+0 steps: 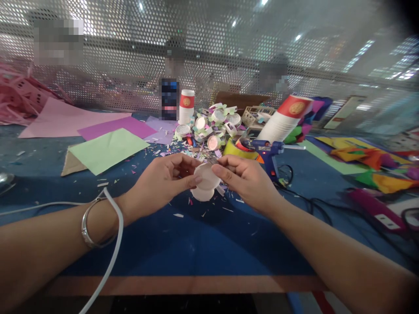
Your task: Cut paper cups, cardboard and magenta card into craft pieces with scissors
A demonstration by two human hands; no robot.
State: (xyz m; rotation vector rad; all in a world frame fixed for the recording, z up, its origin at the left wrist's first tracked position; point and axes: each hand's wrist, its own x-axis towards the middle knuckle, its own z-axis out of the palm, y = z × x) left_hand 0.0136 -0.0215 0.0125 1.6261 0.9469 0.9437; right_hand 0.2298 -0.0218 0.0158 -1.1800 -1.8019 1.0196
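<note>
Between my hands, above the blue tabletop, is a white cut paper cup (205, 181) with a round bottom and a rounded flap hanging toward me. My left hand (166, 176) pinches its left edge between thumb and fingers. On the opposite side, my right hand (244, 176) grips the upper right edge with the thumb in front. Some fingertips are hidden behind the cup. Just beyond lies a heap of small decorated cup pieces (218, 115), with paper scraps (178, 215) scattered around it and under my hands.
A blue glue gun (270, 155) stands right of my hands beside a yellow tape roll (238, 150); its black cable trails right. Stacked paper cups (281, 122) lean behind it, and another stack (187, 107) stands upright. Green paper (109, 148) lies left, a purple power strip (376, 209) right.
</note>
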